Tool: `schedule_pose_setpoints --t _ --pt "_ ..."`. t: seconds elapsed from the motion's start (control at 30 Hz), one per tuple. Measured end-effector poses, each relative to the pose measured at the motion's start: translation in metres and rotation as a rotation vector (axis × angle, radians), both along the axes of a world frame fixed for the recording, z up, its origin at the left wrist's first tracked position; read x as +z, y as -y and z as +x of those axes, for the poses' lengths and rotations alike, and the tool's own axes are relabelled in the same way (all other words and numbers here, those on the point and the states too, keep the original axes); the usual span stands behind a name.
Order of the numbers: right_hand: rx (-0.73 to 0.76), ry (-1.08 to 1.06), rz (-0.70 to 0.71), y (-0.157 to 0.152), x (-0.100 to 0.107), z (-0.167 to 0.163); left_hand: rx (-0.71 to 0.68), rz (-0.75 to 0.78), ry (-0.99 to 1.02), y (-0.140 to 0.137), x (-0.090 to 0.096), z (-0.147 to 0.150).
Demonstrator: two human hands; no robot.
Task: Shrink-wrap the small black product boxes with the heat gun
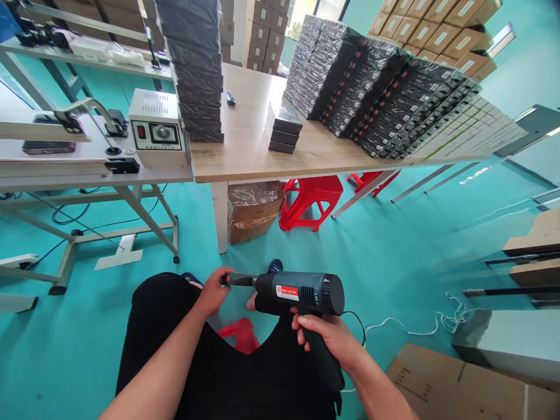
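Note:
My right hand (321, 332) is wrapped round the handle of a dark blue-grey heat gun (301, 291), which lies level above my lap with its front end to the left. A red and white label shows on its side, and a black cord leaves it at the right. At that front end, my left hand (217, 291) has its fingers closed on a dark flat piece (242, 279). I cannot tell whether this piece is the gun's nozzle or a separate thing.
Ahead stands a wooden table (245, 166) with a tall stack of black boxes (196, 76), a small stack (284, 128) and a large block of wrapped boxes (363, 87). Left is a sealing machine (157, 128). Below are a red stool (312, 195) and a carton (254, 213).

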State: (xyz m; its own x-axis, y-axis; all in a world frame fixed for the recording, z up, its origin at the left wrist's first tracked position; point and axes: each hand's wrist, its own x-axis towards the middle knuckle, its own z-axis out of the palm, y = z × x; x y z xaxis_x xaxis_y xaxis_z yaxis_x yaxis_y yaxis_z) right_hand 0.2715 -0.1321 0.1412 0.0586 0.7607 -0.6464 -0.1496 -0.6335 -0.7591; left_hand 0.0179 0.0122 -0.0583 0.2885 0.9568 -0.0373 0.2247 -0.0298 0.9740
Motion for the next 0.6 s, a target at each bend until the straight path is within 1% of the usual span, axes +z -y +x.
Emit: schedule_pose_setpoints --t 0.03,0.1,0.17,0.23,0.37,0.47,0.53,0.6 --pt "-0.014 0.006 0.016 0.000 0.001 -0.001 0.008 -0.002 0.003 0.000 0.000 0.000" --pt "-0.025 0.030 0.003 0.001 0.002 -0.001 0.012 -0.017 0.016 0.000 0.000 0.000" --pt "0.001 0.021 -0.023 0.002 0.002 0.000 0.004 -0.031 0.023 0.000 -0.001 0.000" --pt "0.016 -0.003 -0.017 0.001 0.001 0.001 -0.008 -0.024 -0.006 0.000 -0.002 0.001" --pt "-0.033 0.055 -0.007 0.000 0.000 -0.008 -0.059 0.063 -0.100 0.000 0.000 0.003" --pt "0.052 -0.035 0.013 -0.004 0.001 -0.028 -0.110 0.113 -0.103 0.000 0.001 0.003" --pt "0.088 -0.118 0.063 -0.008 0.000 -0.040 -0.083 0.094 -0.076 0.000 0.000 0.003" --pt "0.025 -0.094 0.093 -0.012 -0.003 -0.043 -0.013 0.026 -0.028 0.001 -0.001 0.001"
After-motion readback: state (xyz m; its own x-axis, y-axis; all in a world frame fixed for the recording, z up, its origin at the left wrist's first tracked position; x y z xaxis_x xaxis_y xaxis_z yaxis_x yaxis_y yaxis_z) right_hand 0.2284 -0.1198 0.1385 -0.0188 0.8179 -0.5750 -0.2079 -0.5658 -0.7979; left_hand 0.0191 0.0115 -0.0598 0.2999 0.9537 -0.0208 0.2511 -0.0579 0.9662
